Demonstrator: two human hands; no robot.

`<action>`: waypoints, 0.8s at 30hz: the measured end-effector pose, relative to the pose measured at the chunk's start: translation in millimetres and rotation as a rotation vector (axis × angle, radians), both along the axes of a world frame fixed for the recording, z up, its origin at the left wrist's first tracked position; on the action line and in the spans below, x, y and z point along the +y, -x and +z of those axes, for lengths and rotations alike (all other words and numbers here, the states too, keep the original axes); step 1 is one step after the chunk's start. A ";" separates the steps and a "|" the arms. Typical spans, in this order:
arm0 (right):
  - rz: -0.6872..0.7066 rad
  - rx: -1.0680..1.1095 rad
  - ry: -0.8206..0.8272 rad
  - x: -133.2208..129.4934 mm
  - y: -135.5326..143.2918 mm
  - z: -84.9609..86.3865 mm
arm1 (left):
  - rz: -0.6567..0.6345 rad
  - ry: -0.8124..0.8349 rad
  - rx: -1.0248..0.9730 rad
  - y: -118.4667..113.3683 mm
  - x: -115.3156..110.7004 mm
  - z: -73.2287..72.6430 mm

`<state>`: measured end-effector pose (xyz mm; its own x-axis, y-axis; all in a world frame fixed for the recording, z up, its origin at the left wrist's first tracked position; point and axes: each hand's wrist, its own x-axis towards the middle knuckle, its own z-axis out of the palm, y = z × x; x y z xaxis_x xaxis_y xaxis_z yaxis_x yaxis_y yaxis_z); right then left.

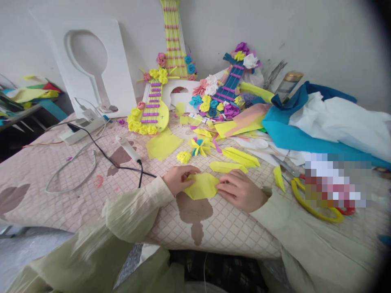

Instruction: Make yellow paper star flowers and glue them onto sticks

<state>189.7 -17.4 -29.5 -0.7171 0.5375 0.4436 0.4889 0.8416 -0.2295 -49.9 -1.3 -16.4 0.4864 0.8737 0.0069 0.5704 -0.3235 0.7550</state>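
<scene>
Between my two hands, just above the near part of the table, is a piece of yellow crepe paper (201, 187). The fingers of my left hand (179, 179) pinch its left edge. On the opposite edge, my right hand (240, 189) grips the sheet with thumb and fingers. Just beyond lie folded yellow paper strips (227, 167), a yellow paper flower (183, 157) and a yellow and blue pinwheel-like paper piece (199, 147). A flat yellow sheet (164, 145) rests farther left.
Scissors with yellow handles (316, 207) lie at right. A glue gun (128, 149) and power strip (82, 131) with cables sit left. Decorated paper instruments (155, 106) and a white foam board (119, 61) stand against the wall. Blue and white material (330, 126) piles up at right.
</scene>
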 end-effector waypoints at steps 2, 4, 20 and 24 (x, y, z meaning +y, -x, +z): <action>-0.104 0.093 0.090 1.4 -0.4 -0.4 | 0.006 -0.058 -0.015 -3.7 2.6 2.8; -0.194 0.168 0.171 2.9 0.4 -0.6 | -0.007 -0.123 -0.034 -6.2 4.4 5.6; -0.192 0.196 0.284 6.0 15.3 -5.9 | -0.074 -0.188 -0.013 11.9 1.8 0.6; -0.164 0.172 0.245 6.0 14.9 -7.1 | -0.129 -0.231 -0.013 13.8 5.4 -4.1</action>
<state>174.8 -11.5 -36.6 -0.5384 0.7450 0.3937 0.5498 0.6647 -0.5058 -63.7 4.0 -20.5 0.5920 0.7792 0.2059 0.5042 -0.5574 0.6596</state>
